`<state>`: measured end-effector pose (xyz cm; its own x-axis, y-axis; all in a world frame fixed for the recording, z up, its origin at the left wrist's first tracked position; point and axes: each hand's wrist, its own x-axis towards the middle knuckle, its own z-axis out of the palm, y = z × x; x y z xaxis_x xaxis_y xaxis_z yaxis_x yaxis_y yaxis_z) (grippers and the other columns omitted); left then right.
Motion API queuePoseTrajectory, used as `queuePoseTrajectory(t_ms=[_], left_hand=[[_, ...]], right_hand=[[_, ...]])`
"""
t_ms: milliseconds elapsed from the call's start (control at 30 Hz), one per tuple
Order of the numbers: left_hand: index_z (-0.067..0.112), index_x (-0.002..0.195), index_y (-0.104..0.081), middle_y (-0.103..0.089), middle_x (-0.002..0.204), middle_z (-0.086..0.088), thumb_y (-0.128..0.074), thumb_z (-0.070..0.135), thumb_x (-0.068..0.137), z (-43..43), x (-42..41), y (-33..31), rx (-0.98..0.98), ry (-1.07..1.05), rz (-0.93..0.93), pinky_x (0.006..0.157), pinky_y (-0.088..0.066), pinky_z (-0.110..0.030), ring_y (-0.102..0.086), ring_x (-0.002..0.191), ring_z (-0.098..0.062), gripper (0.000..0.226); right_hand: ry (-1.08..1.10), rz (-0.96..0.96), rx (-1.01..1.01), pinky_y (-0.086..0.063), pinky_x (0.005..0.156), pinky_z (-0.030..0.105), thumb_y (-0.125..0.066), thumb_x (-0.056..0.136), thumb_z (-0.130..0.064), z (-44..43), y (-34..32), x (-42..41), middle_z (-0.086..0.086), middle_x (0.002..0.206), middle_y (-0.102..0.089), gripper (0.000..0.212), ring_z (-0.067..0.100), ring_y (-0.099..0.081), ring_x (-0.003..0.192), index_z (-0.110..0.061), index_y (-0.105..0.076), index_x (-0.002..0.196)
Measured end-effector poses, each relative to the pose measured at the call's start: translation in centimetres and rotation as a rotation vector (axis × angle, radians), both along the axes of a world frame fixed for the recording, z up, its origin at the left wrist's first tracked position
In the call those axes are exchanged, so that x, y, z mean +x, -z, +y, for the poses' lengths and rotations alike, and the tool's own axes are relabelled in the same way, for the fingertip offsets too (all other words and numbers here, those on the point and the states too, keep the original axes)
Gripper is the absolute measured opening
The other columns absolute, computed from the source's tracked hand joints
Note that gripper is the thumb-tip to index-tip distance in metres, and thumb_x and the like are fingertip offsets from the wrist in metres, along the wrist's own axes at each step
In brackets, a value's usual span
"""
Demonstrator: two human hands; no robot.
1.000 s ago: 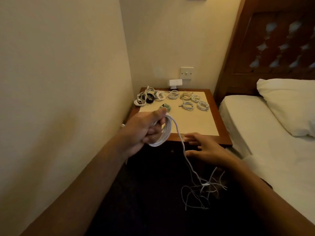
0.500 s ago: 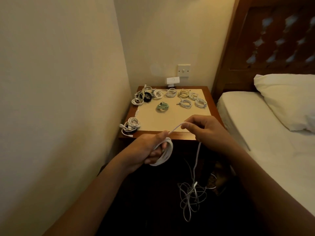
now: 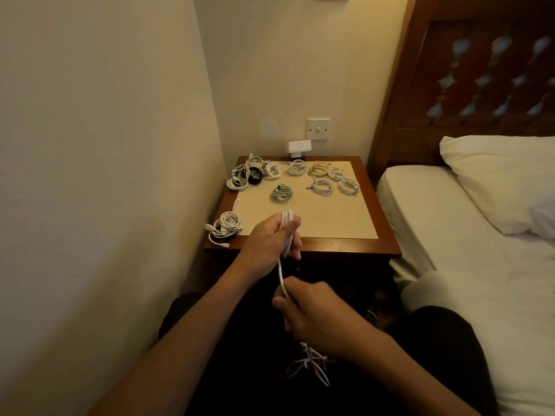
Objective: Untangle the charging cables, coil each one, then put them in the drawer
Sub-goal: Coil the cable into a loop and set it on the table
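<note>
One white cable point(image 3: 287, 217), part-coiled. Its loops are gathered upright in the left hand point(image 3: 267, 241), fingers and thumb curled round them, just above the front edge of the nightstand point(image 3: 345, 249). Judged purpose: to keep the wound turns from springing apart while more is fed on.

One free run drops from the coil to the right hand point(image 3: 315, 316), close below, which pinches it between curled fingers. This probably draws the strand taut and clear of the tangle point(image 3: 309, 366) hanging beneath that hand.

Appearance: thin, smooth, white, with even loops. The far end is lost in the tangle.

Roughly ten finished coils lie on the tan mat point(image 3: 330, 217) and the tabletop:
- white coil point(image 3: 228, 226), front left corner
- green coil point(image 3: 281, 192), mid-left
- black coil point(image 3: 255, 177), among whites at back left
- a row of pale coils along the back

They appear to be laid apart so none re-knots. The drawer cannot be made out in the dark front. Bed point(image 3: 450, 250) at right.
</note>
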<state>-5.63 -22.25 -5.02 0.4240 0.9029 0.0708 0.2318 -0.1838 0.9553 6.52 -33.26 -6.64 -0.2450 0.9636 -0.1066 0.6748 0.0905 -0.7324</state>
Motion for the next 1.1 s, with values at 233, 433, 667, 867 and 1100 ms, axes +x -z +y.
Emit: queuePoseTrajectory(t_ms=[233, 433, 667, 867, 1100], left_hand=[[0.011, 0.093, -0.065, -0.061, 0.065, -0.001, -0.030, 0.040, 0.111, -3.0, -2.3, -1.3, -0.055, 0.268, 0.143, 0.063, -0.046, -0.025, -0.054, 0.060, -0.020, 0.049], [0.005, 0.102, -0.069, -0.043, 0.063, -0.002, -0.050, 0.038, 0.102, -4.0, -4.7, -5.0, -0.175, 0.449, 0.062, 0.049, -0.032, -0.022, -0.036, 0.051, -0.011, 0.038], [0.005, 0.086, -0.065, -0.031, 0.054, 0.002, -0.051, 0.031, 0.102, -1.7, -5.2, -8.2, -0.168, 0.106, -0.320, 0.043, -0.024, -0.021, -0.027, 0.040, -0.009, 0.033], [0.002, 0.106, -0.063, -0.052, 0.068, -0.002, -0.046, 0.028, 0.107, 1.6, -4.4, -10.1, -0.150, 0.064, -0.876, 0.060, -0.047, -0.022, -0.049, 0.057, -0.013, 0.032], [0.021, 0.114, -0.061, -0.070, 0.080, 0.004, -0.045, 0.037, 0.108, 2.0, -1.7, -4.8, 0.311, 0.043, 0.332, 0.071, -0.049, -0.033, -0.062, 0.063, -0.009, 0.023]], right_hand=[[-0.024, -0.139, 0.202, -0.044, 0.055, 0.014, -0.069, 0.097, -0.036, 3.2, -8.2, 5.2, -0.014, 0.074, -0.067, 0.008, 0.000, -0.062, 0.070, -0.033, -0.073, 0.091], [-0.068, 0.162, 0.221, -0.052, 0.070, 0.027, -0.067, 0.090, -0.043, 5.5, -7.1, 7.3, -0.005, 0.086, -0.074, 0.020, 0.010, -0.066, 0.081, -0.026, -0.077, 0.095], [0.138, 0.280, 0.278, -0.049, 0.060, 0.027, -0.054, 0.106, -0.033, 6.9, 0.1, 8.5, 0.001, 0.070, -0.060, 0.029, 0.015, -0.060, 0.062, -0.021, -0.070, 0.086], [0.019, 0.039, 0.161, -0.045, 0.060, 0.030, -0.050, 0.107, -0.037, 4.4, 2.8, 6.9, -0.015, 0.067, -0.060, 0.024, 0.006, -0.052, 0.058, -0.037, -0.070, 0.094], [-0.082, 0.084, 0.323, -0.045, 0.062, 0.025, -0.051, 0.105, -0.039, 2.6, -8.0, 4.9, -0.001, 0.075, -0.068, 0.030, 0.013, -0.060, 0.068, -0.027, -0.075, 0.092]])
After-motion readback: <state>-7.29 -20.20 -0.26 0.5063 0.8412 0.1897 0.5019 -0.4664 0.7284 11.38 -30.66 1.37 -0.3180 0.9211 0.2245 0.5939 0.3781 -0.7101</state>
